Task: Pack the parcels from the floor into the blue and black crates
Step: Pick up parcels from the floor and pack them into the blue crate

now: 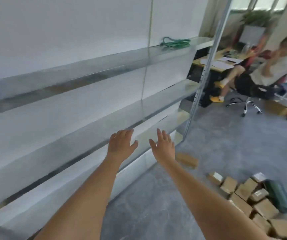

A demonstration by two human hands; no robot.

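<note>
Several brown cardboard parcels (245, 196) lie in a heap on the grey floor at the lower right, and one more parcel (186, 159) lies apart, closer to the shelving. My left hand (121, 144) and my right hand (163, 146) are both stretched out in front of me with fingers spread, empty, near the edge of a metal shelf. Neither hand touches a parcel. No blue or black crate is in view. The picture is blurred by motion.
Metal shelving (87, 80) fills the left side, with a green cable (175, 42) on its top board. A green flat pack (277, 196) lies by the parcels. A person sits on an office chair (245, 103) at a desk (215, 64) at the back right.
</note>
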